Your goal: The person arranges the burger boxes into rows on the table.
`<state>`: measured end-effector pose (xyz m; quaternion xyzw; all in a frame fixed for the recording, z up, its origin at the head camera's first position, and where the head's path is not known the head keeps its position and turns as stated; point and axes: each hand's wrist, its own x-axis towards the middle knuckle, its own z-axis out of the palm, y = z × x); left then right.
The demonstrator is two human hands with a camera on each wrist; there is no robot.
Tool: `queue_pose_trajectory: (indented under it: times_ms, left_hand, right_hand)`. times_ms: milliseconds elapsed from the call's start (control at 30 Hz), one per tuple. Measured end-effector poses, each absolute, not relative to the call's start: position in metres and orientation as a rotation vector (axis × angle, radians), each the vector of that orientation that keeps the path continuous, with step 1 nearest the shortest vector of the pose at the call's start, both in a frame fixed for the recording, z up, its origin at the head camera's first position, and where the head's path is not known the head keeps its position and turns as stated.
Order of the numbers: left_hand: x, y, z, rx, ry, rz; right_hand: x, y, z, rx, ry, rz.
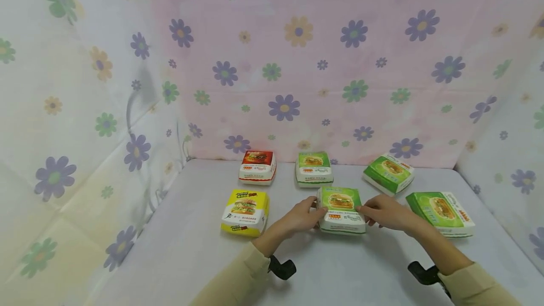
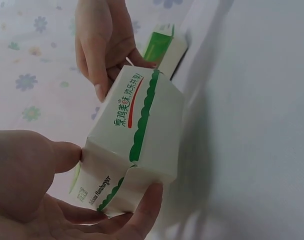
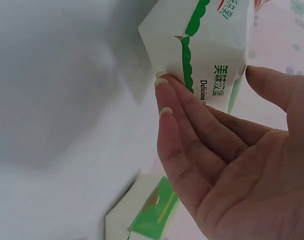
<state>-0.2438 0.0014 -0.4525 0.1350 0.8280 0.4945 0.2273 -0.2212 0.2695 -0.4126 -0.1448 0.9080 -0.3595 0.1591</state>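
Between both hands is a green and white burger box (image 1: pixel 341 204) with a burger picture on its lid. My left hand (image 1: pixel 301 216) grips its left side, thumb by the top edge and fingers lower down the wall. The right hand (image 1: pixel 386 211) holds the opposite side, its thumb at the lid's edge. In the left wrist view, the box's front wall (image 2: pixel 129 107) shows a green scalloped band and printed writing. The right wrist view has the fingers (image 3: pixel 179 135) against the box's side wall and underside.
Behind stand a red box (image 1: pixel 257 166) and a green box (image 1: pixel 313 169). A yellow box (image 1: pixel 245 211) sits left of the hands. Two more green boxes, one farther back (image 1: pixel 388 174) and one nearer (image 1: pixel 440 214), lie turned on the right. Flowered cloth (image 1: pixel 255 122) hangs around the white table (image 1: pixel 178 249).
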Motion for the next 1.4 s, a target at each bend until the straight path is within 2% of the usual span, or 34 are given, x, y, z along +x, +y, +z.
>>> queue_pose_trajectory:
  times_ms: [633,1400]
  left_hand:
    - [-0.23,-0.037,-0.458,0.31,2.302,1.41]
    - [-0.224,-0.057,-0.464,0.279,2.314,1.384]
  right_hand:
    - [-0.222,0.23,-0.423,-0.384,2.561,-1.045]
    - [-0.222,0.213,-0.427,-0.397,2.553,-1.029]
